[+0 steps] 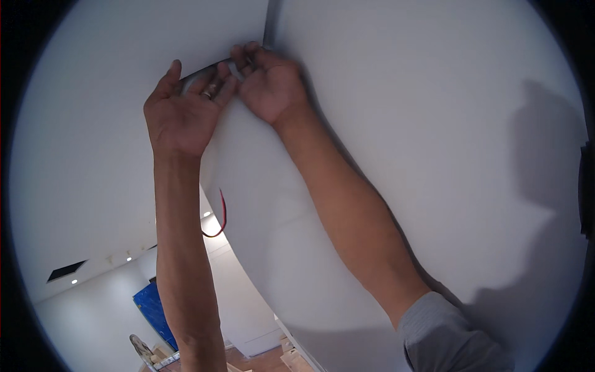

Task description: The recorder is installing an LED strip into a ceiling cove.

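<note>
Both my arms reach up to a dark slot [204,69] along the edge between two white panels. My left hand [181,118] is palm toward me, thumb spread apart, fingers reaching into the slot; a ring is on one finger. Just right of it, my right hand [271,90] is closed, its fingers curled at the slot's end by the corner. A short pale strip [235,71] shows between the two hands, against my right fingers. What lies inside the slot is hidden.
A thin red and black wire [224,214] hangs out beside my left forearm. The white wall panel [434,124] rises close on the right. Below left are a blue sheet [155,313], ceiling lights [129,258], a dark ceiling opening [67,271] and pale boards [294,356].
</note>
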The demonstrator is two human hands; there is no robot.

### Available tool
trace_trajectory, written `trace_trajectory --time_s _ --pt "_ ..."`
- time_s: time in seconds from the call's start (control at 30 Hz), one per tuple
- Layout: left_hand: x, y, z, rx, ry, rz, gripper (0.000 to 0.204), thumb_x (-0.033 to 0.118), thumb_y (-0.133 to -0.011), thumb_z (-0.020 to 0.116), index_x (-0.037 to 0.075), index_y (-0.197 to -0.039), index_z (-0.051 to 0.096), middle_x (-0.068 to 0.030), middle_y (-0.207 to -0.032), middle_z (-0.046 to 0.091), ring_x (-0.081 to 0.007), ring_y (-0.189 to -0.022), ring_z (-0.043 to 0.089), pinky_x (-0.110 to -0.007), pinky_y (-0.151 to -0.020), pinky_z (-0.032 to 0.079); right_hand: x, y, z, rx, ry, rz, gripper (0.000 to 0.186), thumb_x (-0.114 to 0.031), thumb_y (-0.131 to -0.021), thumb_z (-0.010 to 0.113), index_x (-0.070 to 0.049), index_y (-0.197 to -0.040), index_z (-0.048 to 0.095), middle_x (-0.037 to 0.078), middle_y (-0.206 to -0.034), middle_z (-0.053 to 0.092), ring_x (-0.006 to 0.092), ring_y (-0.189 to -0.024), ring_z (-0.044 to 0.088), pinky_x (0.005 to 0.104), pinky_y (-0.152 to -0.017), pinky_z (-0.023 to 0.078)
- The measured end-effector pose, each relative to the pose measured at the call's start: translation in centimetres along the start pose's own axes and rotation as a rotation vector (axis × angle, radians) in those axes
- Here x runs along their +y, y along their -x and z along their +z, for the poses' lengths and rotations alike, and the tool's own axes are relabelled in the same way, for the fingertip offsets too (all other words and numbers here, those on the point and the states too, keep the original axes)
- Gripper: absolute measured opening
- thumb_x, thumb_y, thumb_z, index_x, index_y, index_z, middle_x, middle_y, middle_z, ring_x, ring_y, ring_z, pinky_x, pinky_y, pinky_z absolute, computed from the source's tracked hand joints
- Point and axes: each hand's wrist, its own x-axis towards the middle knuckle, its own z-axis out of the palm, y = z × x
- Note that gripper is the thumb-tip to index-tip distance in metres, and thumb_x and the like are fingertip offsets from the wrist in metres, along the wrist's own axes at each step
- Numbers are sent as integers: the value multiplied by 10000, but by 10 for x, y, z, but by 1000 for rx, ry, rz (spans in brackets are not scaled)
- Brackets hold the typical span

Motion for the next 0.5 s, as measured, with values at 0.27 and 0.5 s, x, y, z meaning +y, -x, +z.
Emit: trace_trajectory --time_s 0.27,0.5 --pt "-8 -12 -21 -195 -32 52 578 117 -1007 499 -6 -1493 212 -184 -1547 237 -319 -1463 248 -603 -1227 198 -1 35 13 28 456 -12 442 -9 -1026 412 105 -1451 374 219 -1340 559 308 -1201 567 410 -1056 494" --pt "-14 -12 -30 -227 -150 198 493 113 -999 521 -15 -1425 307 -185 -1582 213 -318 -1535 96 -653 -1217 169 -10 78 -1 6 990 -129 446 0 -1013 455 134 -1435 409 225 -1397 540 263 -1255 576 357 -1054 505"
